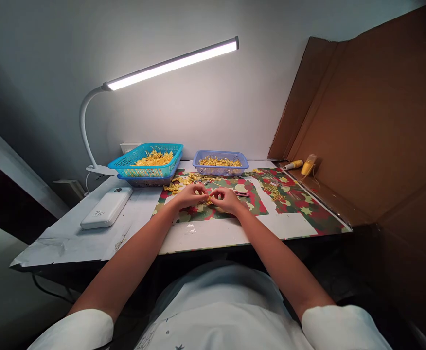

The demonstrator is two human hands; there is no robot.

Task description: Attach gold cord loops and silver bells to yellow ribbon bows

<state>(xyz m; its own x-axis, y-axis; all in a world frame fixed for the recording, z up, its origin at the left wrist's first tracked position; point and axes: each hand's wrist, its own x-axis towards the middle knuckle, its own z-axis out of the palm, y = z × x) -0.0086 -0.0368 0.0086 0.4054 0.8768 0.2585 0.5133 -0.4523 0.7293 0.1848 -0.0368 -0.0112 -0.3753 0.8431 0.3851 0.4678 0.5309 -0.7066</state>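
My left hand (pixel 191 195) and my right hand (pixel 225 200) meet over the patterned sheet, fingertips nearly touching. Both are pinched on a small gold ribbon piece (pixel 209 201), mostly hidden by the fingers. Just behind my left hand lies a loose pile of gold ribbon pieces (pixel 178 185). A few small shiny round things (pixel 206 183) sit past my fingertips. Beside my right hand is a slim pink-handled tool (pixel 242 194), partly covered, so its kind is unclear. Farther right rests a tangle of thin gold cord (pixel 273 192).
A turquoise basket (pixel 143 171) of gold ribbon pieces is stacked on a blue one. Right of it stands a periwinkle basket (pixel 220 170) with more gold pieces. A white power bank (pixel 107 208), a lamp (pixel 172 64), glue-like yellow bottles (pixel 309 164) and a cardboard wall (pixel 373 121) surround the table.
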